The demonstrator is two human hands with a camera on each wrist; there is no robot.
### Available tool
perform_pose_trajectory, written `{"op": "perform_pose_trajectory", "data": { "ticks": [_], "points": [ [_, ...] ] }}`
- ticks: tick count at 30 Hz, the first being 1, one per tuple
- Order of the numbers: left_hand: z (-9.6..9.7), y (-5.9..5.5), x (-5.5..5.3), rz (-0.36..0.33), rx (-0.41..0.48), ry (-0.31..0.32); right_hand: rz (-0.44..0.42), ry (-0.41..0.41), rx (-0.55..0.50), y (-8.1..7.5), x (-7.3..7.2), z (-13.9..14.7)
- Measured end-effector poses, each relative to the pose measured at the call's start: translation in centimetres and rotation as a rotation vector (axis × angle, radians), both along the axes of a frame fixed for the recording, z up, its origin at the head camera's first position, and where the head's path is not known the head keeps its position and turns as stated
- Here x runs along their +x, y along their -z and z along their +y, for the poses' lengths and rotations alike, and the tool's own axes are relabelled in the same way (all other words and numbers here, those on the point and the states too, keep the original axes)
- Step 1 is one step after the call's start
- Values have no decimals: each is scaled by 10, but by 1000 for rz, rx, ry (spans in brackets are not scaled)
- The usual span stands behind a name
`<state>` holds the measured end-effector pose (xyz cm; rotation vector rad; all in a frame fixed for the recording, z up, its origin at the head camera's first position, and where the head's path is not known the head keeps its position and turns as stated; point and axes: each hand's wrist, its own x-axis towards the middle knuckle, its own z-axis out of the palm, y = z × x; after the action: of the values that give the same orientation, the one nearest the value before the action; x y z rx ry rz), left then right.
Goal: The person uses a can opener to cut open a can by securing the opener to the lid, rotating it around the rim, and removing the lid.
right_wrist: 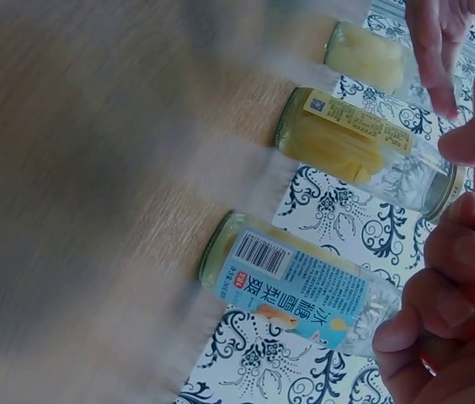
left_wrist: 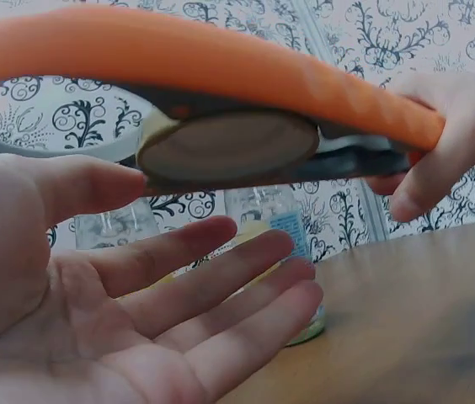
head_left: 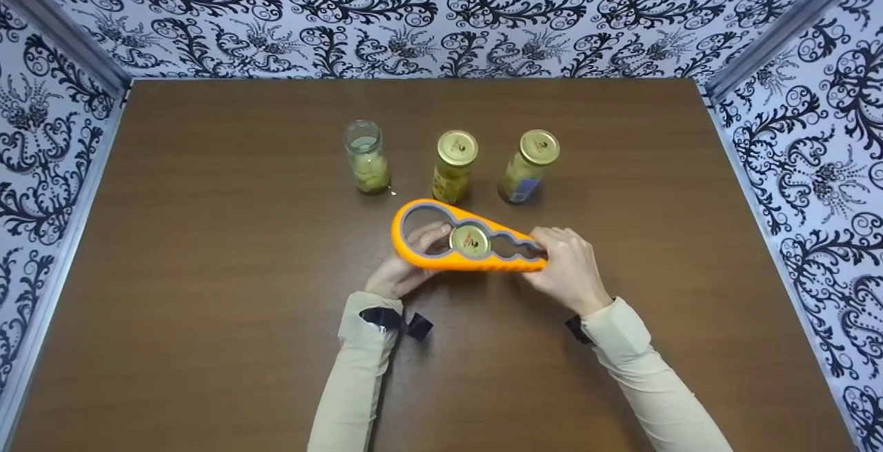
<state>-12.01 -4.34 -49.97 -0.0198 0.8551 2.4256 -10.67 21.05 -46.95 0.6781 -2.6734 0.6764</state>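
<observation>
My right hand (head_left: 569, 269) grips the handle end of an orange jar opener (head_left: 422, 259), which is held up above the table. A gold jar lid (head_left: 470, 240) sits in one of the opener's grey-lined notches; its underside (left_wrist: 229, 147) faces down with no jar beneath. My left hand (head_left: 407, 266) is under the opener's wide end, palm up and fingers extended apart. In the left wrist view its thumb tip is right at the lid's edge. Behind the opener, a glass jar (head_left: 368, 162) of pale fruit stands without a lid.
Two lidded jars stand right of the lidless one: a yellow-labelled jar (head_left: 452, 179) in the middle and a blue-labelled jar (head_left: 521, 176) on the right. A small shiny bit lies beside the lidless jar. Patterned walls (head_left: 441, 17) border the brown table (head_left: 241, 266) at the back and sides.
</observation>
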Motion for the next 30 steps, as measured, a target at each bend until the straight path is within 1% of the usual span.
{"op": "perform_pose_trajectory", "data": {
  "ticks": [3, 5, 9, 11, 17, 21, 24, 27, 30],
  "points": [
    [1, -4, 2, -47, 10, -14, -10, 2, 4, 0, -1, -1],
    [3, -6, 3, -69, 36, -2, -14, 3, 0, 1, -2, -1],
    [6, -10, 2, -92, 123, 39, -8, 12, -1, 1, -2, -1],
    [8, -12, 2, -100, 149, 50, -5, 17, 2, 2, -3, -1],
    [11, -15, 2, -141, 158, 48, -11, 28, 7, 3, -3, -1],
    [13, -17, 1, -191, 201, 58, 4, 17, -11, 4, -3, -2],
    [14, -17, 1, -212, 222, 65, 15, 8, -38, 5, -4, -2],
    [14, -17, 0, -207, 224, 67, 6, 0, -63, 6, -4, -2],
    [14, -17, 0, -163, 198, 67, -4, -7, -81, 7, -5, -2]
  ]
}}
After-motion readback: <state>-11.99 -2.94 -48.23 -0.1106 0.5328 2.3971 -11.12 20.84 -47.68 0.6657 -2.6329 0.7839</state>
